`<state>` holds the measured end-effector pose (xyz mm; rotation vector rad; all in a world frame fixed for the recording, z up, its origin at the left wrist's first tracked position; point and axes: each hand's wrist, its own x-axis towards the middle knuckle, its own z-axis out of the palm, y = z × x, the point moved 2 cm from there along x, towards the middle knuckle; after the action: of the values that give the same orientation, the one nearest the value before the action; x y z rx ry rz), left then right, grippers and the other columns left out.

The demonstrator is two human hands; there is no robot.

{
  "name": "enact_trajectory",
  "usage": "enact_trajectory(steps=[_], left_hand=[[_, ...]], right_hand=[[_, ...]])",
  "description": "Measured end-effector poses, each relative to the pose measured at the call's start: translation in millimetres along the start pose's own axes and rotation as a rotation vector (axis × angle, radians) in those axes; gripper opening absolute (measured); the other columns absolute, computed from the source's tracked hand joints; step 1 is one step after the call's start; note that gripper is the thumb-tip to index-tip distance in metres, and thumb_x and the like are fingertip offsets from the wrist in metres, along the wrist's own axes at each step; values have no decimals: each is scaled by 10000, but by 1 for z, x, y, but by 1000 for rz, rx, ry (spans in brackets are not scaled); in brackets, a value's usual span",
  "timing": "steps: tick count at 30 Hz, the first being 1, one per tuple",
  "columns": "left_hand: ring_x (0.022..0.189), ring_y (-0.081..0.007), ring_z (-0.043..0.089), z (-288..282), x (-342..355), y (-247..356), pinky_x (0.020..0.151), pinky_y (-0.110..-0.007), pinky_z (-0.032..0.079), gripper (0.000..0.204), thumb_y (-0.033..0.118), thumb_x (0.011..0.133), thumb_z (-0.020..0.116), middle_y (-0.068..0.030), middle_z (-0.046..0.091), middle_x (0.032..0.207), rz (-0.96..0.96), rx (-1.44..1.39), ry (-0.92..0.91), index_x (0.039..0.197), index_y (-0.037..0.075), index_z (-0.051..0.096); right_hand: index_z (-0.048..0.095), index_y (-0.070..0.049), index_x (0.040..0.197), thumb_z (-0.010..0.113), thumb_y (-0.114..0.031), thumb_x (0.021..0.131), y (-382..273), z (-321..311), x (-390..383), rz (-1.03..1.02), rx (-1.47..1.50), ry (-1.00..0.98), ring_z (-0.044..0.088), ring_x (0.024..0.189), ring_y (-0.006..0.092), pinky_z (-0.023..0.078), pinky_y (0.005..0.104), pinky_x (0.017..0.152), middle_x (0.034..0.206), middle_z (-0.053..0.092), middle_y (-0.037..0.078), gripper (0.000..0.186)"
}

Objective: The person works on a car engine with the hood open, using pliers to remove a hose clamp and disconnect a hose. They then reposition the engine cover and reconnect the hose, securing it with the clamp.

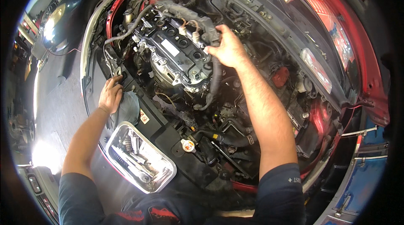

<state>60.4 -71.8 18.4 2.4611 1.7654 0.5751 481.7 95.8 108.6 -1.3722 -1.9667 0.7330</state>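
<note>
I look down into the open engine bay of a red car. My right hand [227, 48] grips a thick black wrapped wiring harness [190, 14] that runs over the dark engine valve cover [176, 52]. My left hand [111, 95] rests on the front edge of the bay beside a grey cloth [130, 108], its fingers closed around a small metal tool [116, 70] whose tip pokes out above the knuckles.
A shiny metal tray [141, 157] holding several sockets and wrenches sits on the front panel near my left elbow. A radiator cap [187, 145] lies right of it. Another dark car [67, 10] stands at the upper left. Hoses and cables crowd the bay.
</note>
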Motion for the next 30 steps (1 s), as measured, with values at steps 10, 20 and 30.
enact_trajectory(steps=[10,20,30], left_hand=[[1249,-382,478,-1,-1,-2,1064,-448,406,144,80,867,550,-178,533,1347,38,-13,30,931,-5,646],[1273,-416,451,-3,-1,0,1082,-476,377,141,63,867,524,-208,508,1370,22,-59,17,929,-17,623],[1280,-399,454,0,-1,-1,1079,-464,388,149,71,869,536,-183,520,1369,31,-18,33,935,0,649]], right_hand=[[352,44,1407,804,-49,800,3,1,-12,72,255,-59,657,932,199,564,327,796,1058,648,148,763],[308,-15,1505,810,-238,825,10,9,-31,-6,19,-256,595,731,143,514,305,745,1096,697,160,874],[577,-36,1294,664,-69,912,29,-31,-39,-2,-102,-366,660,935,152,541,319,863,1075,700,99,393]])
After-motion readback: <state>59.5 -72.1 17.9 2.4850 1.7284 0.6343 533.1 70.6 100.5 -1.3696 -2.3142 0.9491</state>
